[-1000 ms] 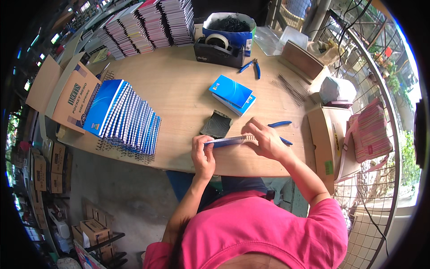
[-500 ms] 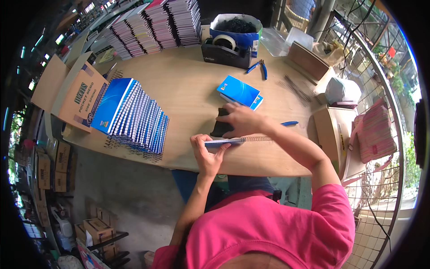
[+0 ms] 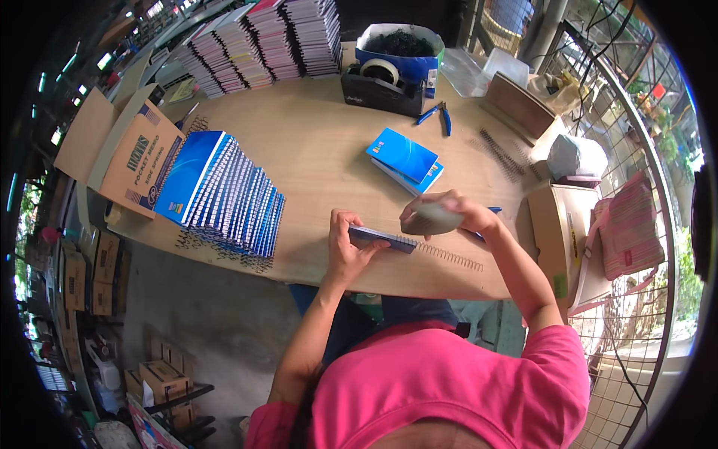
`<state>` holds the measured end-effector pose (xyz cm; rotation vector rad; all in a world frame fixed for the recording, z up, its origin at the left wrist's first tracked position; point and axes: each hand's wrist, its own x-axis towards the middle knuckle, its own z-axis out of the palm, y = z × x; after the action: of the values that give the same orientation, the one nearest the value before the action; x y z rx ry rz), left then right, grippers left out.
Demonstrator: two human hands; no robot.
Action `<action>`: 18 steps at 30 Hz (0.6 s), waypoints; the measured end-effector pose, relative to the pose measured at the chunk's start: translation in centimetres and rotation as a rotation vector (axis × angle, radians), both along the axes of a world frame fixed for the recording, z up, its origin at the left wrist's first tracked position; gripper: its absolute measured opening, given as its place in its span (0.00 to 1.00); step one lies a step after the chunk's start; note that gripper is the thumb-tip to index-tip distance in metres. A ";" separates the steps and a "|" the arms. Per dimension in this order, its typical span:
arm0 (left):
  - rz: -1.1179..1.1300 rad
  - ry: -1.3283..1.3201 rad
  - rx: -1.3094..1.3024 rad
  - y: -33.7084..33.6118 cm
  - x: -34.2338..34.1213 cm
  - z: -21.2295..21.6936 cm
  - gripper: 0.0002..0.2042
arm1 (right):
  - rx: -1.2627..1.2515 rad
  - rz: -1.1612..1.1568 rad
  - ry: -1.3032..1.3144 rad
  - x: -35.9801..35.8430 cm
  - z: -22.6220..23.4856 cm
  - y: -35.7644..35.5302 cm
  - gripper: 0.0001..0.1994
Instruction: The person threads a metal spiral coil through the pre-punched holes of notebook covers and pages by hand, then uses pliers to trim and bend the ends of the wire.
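1. Notepad (image 3: 381, 240), thin and blue-covered, is held near the middle of the surface's (image 3: 321, 157) front edge; the left hand (image 3: 348, 251) pinches it between thumb and fingers.
2. Wire coil (image 3: 449, 257) meets the notepad at its right end, its loose length trailing toward the surface's front right corner.
3. Right hand (image 3: 470, 213) is closed about a flat dark pad (image 3: 430, 219) (blur hides the exact finger placement) just behind the coil; whether pad and coil touch, I cannot tell.
4. What could go wrong: no hand holds the coil's long free end, so a knock from the pad or right wrist could bend it or pull it loose. If the left pinch slackens, the pages could shift out of line and jam the wire.
5. Against a second ago: the pad then lay on the surface behind the notepad, with the right hand at the coil; now that hand has the pad, and the coil's free end slants toward the front edge.
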<state>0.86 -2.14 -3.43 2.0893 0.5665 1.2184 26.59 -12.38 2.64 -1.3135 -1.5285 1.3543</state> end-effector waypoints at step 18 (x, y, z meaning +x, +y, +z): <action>-0.082 0.036 -0.077 -0.9 1.2 0.2 0.33 | 0.082 -0.065 -0.247 -1.5 1.4 1.1 0.26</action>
<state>2.01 -3.07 -3.28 2.0528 0.5307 1.0973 25.04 -11.32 4.03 -1.5088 -1.6700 1.1087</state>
